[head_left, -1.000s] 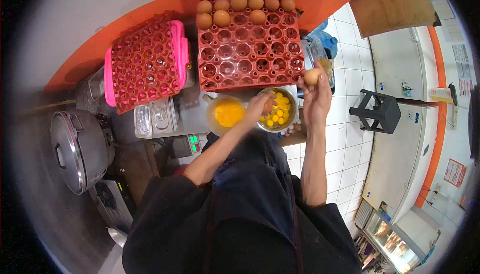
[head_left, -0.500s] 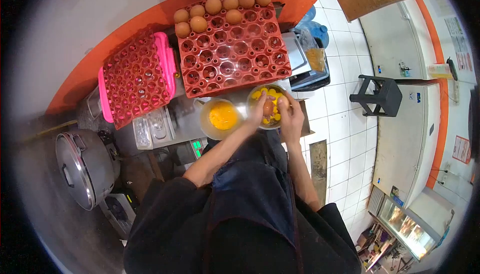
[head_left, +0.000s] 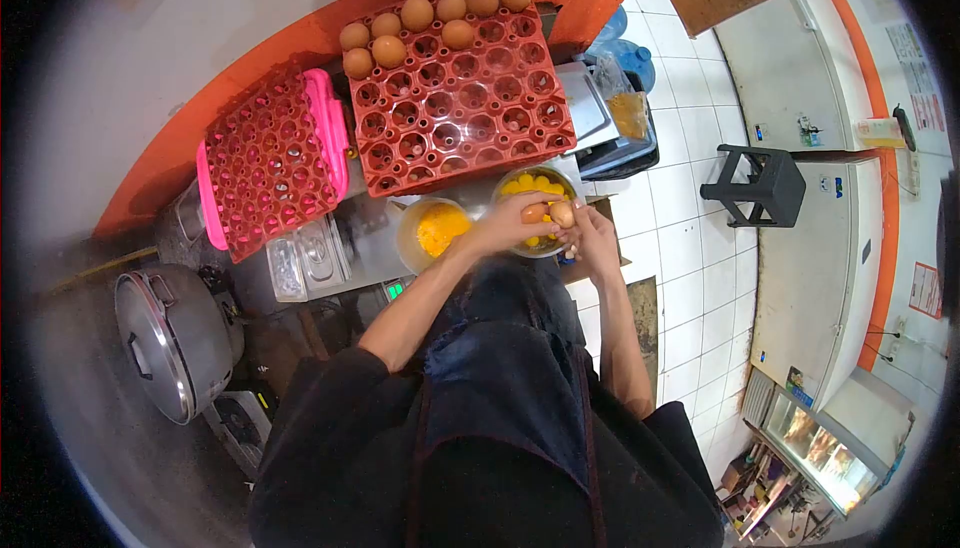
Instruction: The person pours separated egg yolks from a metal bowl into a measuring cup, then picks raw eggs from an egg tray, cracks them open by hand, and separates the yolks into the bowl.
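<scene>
Over a metal bowl (head_left: 570, 183) holding several yellow yolks (head_left: 526, 185), two brown eggshell halves sit side by side between my hands. My left hand (head_left: 500, 226) is closed around the left eggshell half (head_left: 533, 214), fingers slightly blurred. The paler right eggshell half (head_left: 562, 214) is in the fingertips of my right hand (head_left: 596, 240), which is closed on it. Whether anything is inside the shells I cannot tell. Left of the bowl, close to my left wrist, stands a pale container (head_left: 408, 244) with beaten-looking orange-yellow egg (head_left: 440, 229) in it.
Behind the bowl, a stacked red egg tray (head_left: 465, 138) carries several brown eggs (head_left: 417, 14) along its far rows. Another red tray (head_left: 265, 168) rests on a pink container (head_left: 325, 128). A lidded pot (head_left: 180, 343) stands at left, a black stool (head_left: 760, 188) on the tiled floor at right.
The single brown egg held between both hands is now in two pieces. My right hand has shifted slightly right and down; my left hand has turned palm-down over the bowl's left side.
</scene>
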### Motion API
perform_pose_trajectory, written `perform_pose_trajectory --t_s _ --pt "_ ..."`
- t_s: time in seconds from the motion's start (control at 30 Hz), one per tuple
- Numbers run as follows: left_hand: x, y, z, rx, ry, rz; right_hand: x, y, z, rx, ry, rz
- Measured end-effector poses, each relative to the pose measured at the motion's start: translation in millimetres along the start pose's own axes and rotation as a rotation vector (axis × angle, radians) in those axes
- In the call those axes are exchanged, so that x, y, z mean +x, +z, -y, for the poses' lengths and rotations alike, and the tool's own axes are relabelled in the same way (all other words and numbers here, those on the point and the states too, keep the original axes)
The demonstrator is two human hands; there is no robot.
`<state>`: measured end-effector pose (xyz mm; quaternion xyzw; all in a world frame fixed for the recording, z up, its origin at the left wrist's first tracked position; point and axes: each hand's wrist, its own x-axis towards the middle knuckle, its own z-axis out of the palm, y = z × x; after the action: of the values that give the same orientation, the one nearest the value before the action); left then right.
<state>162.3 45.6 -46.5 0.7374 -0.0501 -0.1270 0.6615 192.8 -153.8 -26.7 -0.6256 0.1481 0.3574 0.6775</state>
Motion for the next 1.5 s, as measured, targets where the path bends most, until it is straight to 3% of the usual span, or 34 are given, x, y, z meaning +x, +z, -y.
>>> perform_pose_trajectory --t_s 0.13,0.2,0.53,0.6,0.93,1.23,1.33,1.4,1.5 --pt "1.5 -9.7 -15.3 0.028 -0.119 0.062 5.4 -6.3 -11.1 -0.017 -0.059 0.083" --pt "1.4 -10.2 -7.4 0.005 -0.118 0.027 0.8 -4.4 -12.0 -0.056 -0.228 0.140" --pt "0.9 -8.5 7.2 0.119 -0.180 0.032 12.8 -12.3 -16.1 -0.397 -0.216 0.163" --pt "0.9 -5.2 11.2 0.237 -0.166 0.034 13.7 -10.6 -12.7 -0.639 -0.216 0.152" --pt "3.6 1.8 21.6 0.386 -0.142 -0.001 31.3 -14.1 -29.1 -0.577 -0.191 0.143" --pt "5.4 1.1 30.4 0.395 -0.250 -0.007 31.3 -15.0 -26.3 -0.534 -0.171 0.171" --pt "2.7 -7.2 25.3 0.497 -0.147 -0.010 26.7 -16.6 -21.8 -0.555 -0.195 0.157" --pt "4.0 -12.2 24.9 0.583 -0.079 0.017 32.1 -22.9 -27.6 -0.910 -0.528 0.096" --pt "3.8 -16.2 27.4 0.654 -0.073 0.039 35.8 -27.3 -32.2 -1.030 -0.665 0.032"
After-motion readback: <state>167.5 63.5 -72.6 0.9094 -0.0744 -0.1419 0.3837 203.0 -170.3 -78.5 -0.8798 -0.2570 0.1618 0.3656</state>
